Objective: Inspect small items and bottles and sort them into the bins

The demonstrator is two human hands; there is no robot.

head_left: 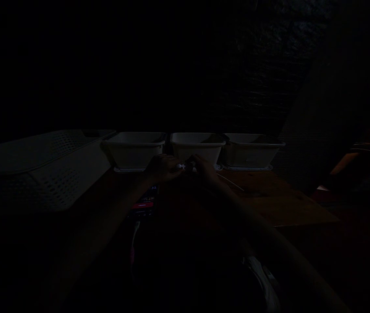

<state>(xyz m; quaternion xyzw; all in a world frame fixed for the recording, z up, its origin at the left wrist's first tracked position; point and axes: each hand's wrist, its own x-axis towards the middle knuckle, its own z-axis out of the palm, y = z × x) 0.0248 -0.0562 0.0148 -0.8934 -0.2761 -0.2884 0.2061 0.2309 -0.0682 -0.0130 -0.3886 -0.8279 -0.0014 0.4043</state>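
The view is very dark. My left hand (162, 168) and my right hand (204, 170) come close together above the wooden table, in front of the middle tub. Between their fingertips a small shiny thing (181, 166) catches the light; its kind cannot be made out. My left hand's fingers close on it from the left. On the other side, the fingers of my right hand are pinched together, and what they hold is lost in shadow. A phone (144, 206) with a lit screen lies below my left hand, partly behind the forearm.
Three pale tubs, a left one (132, 152), a middle one (200, 152) and a right one (252, 154), stand along the back. At left is a large perforated basket (83, 169). A white cable (135, 234) runs below the phone. Another person's arm (344, 165) shows at right.
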